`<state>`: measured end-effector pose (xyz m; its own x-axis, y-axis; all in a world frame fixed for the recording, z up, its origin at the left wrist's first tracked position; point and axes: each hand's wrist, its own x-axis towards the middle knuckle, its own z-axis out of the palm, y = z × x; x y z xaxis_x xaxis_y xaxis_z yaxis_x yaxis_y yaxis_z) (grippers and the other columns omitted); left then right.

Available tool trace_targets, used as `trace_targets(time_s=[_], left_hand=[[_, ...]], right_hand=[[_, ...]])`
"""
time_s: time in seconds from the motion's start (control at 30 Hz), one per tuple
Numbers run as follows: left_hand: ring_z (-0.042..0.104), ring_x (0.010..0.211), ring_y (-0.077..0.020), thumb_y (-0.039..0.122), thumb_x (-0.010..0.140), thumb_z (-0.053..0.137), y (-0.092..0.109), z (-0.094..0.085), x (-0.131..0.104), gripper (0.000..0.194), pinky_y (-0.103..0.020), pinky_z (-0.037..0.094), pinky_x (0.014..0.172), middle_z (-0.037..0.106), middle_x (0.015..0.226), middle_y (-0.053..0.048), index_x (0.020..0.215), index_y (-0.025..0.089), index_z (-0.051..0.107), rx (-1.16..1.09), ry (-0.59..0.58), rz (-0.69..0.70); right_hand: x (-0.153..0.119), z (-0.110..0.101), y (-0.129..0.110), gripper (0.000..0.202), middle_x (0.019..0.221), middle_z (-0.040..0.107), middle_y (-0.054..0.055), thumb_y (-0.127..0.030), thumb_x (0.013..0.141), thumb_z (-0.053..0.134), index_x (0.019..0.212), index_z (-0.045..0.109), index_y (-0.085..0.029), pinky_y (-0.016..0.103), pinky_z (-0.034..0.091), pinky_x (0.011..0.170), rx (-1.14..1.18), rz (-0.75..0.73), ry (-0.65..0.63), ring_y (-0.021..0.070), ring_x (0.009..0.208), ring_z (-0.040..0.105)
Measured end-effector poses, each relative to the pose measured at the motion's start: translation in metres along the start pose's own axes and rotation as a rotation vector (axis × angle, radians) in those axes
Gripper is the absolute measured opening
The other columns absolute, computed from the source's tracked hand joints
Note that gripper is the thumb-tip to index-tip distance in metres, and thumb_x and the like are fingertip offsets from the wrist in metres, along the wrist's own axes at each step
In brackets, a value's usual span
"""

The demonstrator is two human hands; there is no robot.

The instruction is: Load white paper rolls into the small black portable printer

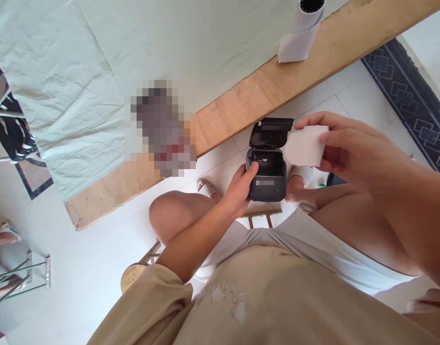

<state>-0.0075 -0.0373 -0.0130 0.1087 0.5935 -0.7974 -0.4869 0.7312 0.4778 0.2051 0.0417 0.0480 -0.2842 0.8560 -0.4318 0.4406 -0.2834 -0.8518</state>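
A small black label printer (268, 189) with its lid (272, 132) flipped up is held over my lap, above the floor. My left hand (237, 191) grips its left side, the thumb on the edge of the open compartment. Just to the right, my right hand (353, 148) is closed on a piece of white paper (302, 146), pinching its right end. The paper's left edge comes close to the open lid; whether they touch I cannot tell. Whether the paper is a flat sheet or part of a roll is unclear.
A table with a pale green cloth (205, 48) and a bare wooden edge (234, 112) lies ahead. On it stand a white paper roll (304, 28) with a loose end and a pixelated object (162, 129). A wooden stool (133, 275) is at lower left. Another person's foot (7, 232) shows at far left.
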Motion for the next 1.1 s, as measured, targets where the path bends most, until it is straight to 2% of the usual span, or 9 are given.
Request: trace_targets(time_s=[0.1, 0.27, 0.5, 0.7, 0.8, 0.9, 0.97, 1.03, 1.1], left_hand=[[0.077, 0.104, -0.0245, 0.062, 0.079, 0.098, 0.0, -0.002, 0.0, 0.056, -0.034, 0.058, 0.091, 0.081, 0.104, -0.004, 0.109, 0.021, 0.074, 0.003, -0.008, 0.013], [0.077, 0.102, -0.0239, 0.066, 0.075, 0.1, -0.003, -0.006, -0.003, 0.063, -0.035, 0.058, 0.09, 0.082, 0.101, -0.004, 0.111, 0.022, 0.073, 0.002, -0.025, 0.063], [0.077, 0.104, -0.023, 0.067, 0.073, 0.1, -0.004, -0.011, -0.007, 0.065, -0.033, 0.057, 0.091, 0.084, 0.104, -0.004, 0.11, 0.021, 0.073, 0.001, 0.013, 0.043], [0.077, 0.099, -0.0242, 0.065, 0.072, 0.1, -0.002, -0.009, -0.009, 0.063, -0.033, 0.056, 0.084, 0.081, 0.096, -0.004, 0.107, 0.021, 0.072, -0.008, -0.027, 0.035], [0.077, 0.1, -0.0241, 0.064, 0.074, 0.1, -0.001, -0.008, -0.01, 0.059, -0.032, 0.055, 0.083, 0.081, 0.097, -0.003, 0.103, 0.022, 0.07, -0.016, -0.029, 0.005], [0.076, 0.095, -0.0218, 0.064, 0.077, 0.098, -0.002, -0.009, -0.011, 0.056, -0.031, 0.054, 0.08, 0.081, 0.099, -0.002, 0.102, 0.022, 0.071, -0.023, -0.031, -0.023], [0.074, 0.09, -0.0203, 0.065, 0.076, 0.099, -0.002, -0.01, -0.012, 0.057, -0.03, 0.053, 0.077, 0.08, 0.097, -0.002, 0.103, 0.022, 0.072, -0.029, -0.041, -0.02], [0.073, 0.09, -0.0197, 0.064, 0.073, 0.101, -0.003, -0.011, -0.012, 0.059, -0.029, 0.052, 0.077, 0.08, 0.095, -0.002, 0.102, 0.021, 0.072, -0.038, -0.044, -0.002], [0.073, 0.092, -0.02, 0.063, 0.071, 0.102, -0.003, -0.012, -0.012, 0.06, -0.029, 0.052, 0.078, 0.08, 0.096, -0.002, 0.101, 0.021, 0.073, -0.042, -0.034, 0.006]], right_hand=[[-0.003, 0.013, -0.016, 0.025, 0.073, 0.066, -0.001, -0.032, 0.098, 0.063, 0.123, 0.062, -0.027, 0.033, 0.05, 0.052, -0.036, 0.007, -0.042, 0.0188, 0.057, 0.061], [0.006, 0.042, -0.048, 0.021, 0.101, 0.075, 0.003, -0.033, 0.099, 0.068, 0.118, 0.062, -0.027, 0.036, 0.061, 0.077, -0.347, -0.349, 0.059, 0.0213, 0.085, 0.073], [0.068, 0.065, -0.085, 0.043, 0.13, 0.072, 0.005, -0.013, 0.092, 0.063, 0.134, 0.058, -0.018, 0.034, 0.053, 0.085, -0.496, -0.771, 0.365, 0.0201, 0.104, 0.068], [0.089, 0.081, -0.09, 0.056, 0.136, 0.075, 0.01, -0.012, 0.097, 0.068, 0.151, 0.059, -0.021, 0.04, 0.05, 0.078, -0.728, -0.525, 0.327, 0.0303, 0.105, 0.073], [0.081, 0.074, -0.09, 0.054, 0.138, 0.076, 0.011, -0.025, 0.101, 0.067, 0.154, 0.062, -0.021, 0.048, 0.059, 0.089, -0.698, -0.573, 0.336, 0.0323, 0.109, 0.075], [0.079, 0.053, -0.094, 0.056, 0.145, 0.073, 0.01, -0.046, 0.108, 0.048, 0.149, 0.07, -0.016, 0.058, 0.054, 0.112, -0.707, -0.639, 0.53, 0.0391, 0.133, 0.072], [0.084, 0.039, -0.095, 0.065, 0.158, 0.066, 0.01, -0.052, 0.106, 0.046, 0.156, 0.067, -0.015, 0.067, 0.045, 0.119, -0.778, -0.556, 0.652, 0.0511, 0.155, 0.056], [0.093, 0.031, -0.094, 0.064, 0.167, 0.059, 0.016, -0.042, 0.103, 0.058, 0.16, 0.064, -0.012, 0.075, 0.039, 0.125, -0.809, -0.434, 0.63, 0.0564, 0.16, 0.05], [0.101, 0.028, -0.089, 0.058, 0.167, 0.055, 0.025, -0.022, 0.099, 0.063, 0.155, 0.066, -0.006, 0.074, 0.042, 0.129, -0.783, -0.404, 0.545, 0.0506, 0.158, 0.053]])
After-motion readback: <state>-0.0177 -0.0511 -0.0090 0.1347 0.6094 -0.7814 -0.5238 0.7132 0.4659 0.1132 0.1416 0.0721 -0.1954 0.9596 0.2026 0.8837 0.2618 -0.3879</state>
